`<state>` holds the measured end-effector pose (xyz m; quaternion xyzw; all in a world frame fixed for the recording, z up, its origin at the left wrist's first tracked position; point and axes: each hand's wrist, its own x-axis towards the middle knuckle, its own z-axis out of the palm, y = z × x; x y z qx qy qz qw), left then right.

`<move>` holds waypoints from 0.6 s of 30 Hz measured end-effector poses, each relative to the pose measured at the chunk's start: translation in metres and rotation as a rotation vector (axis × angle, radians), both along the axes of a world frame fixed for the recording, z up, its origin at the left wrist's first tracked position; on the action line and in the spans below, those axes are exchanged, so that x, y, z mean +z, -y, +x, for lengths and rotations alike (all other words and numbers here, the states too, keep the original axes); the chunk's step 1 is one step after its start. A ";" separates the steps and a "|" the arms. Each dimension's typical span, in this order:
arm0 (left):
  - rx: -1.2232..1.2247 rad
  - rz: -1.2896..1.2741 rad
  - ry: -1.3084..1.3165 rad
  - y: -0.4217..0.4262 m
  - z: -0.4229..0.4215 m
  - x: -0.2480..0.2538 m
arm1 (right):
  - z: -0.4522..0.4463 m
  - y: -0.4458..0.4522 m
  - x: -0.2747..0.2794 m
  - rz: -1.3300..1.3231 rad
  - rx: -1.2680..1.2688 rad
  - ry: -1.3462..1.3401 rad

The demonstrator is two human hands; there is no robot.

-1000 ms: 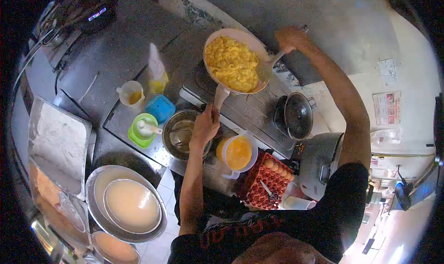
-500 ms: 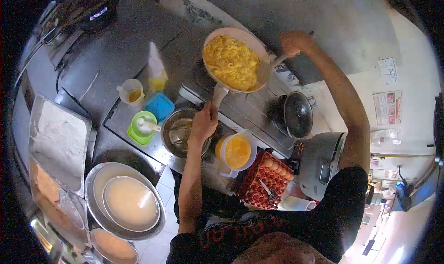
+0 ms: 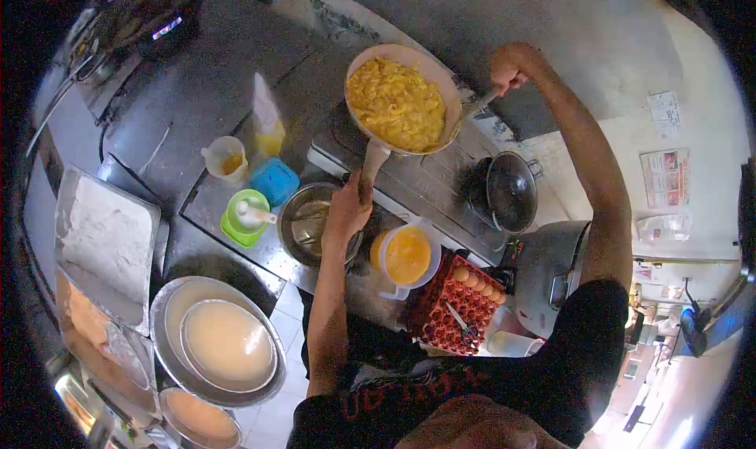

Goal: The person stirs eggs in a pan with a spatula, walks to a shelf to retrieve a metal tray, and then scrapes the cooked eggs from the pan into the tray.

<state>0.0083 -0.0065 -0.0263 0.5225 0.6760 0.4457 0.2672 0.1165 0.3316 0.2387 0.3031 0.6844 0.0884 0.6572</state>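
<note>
A frying pan [image 3: 452,83] with a pale interior is tilted over the stove, full of yellow scrambled eggs [image 3: 396,105]. My left hand [image 3: 349,210] is closed around the pan's handle, near its end. Up on the right, my right hand [image 3: 516,66] grips the thin grey handle of a spatula [image 3: 477,107]. The spatula's lower end rests inside the pan's right rim, beside the eggs; its blade is mostly hidden. Below my left hand sits a metal bowl [image 3: 293,232] with a utensil in it. A jug of beaten egg [image 3: 408,256] stands to the right of my left forearm.
A red egg tray [image 3: 445,323] holds several eggs and scissors [image 3: 461,323]. A dark wok [image 3: 510,191] is on the stove's right. Left are a green container [image 3: 238,232], a blue container [image 3: 274,181], a measuring jug [image 3: 226,159], a flour tray [image 3: 106,236] and batter bowls [image 3: 228,347].
My right hand has shifted slightly up and right, with its fingers turned more downward on the spatula handle. My left hand still holds the pan in nearly the same place.
</note>
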 end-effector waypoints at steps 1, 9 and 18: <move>-0.016 -0.040 0.022 0.000 0.001 -0.002 | 0.002 0.007 -0.001 0.038 -0.198 -0.054; 0.002 -0.031 0.023 0.004 -0.002 0.015 | 0.023 -0.010 0.016 0.092 -0.644 -0.338; -0.083 0.047 -0.074 0.004 -0.003 -0.009 | 0.056 -0.014 -0.017 -0.157 -0.711 -0.574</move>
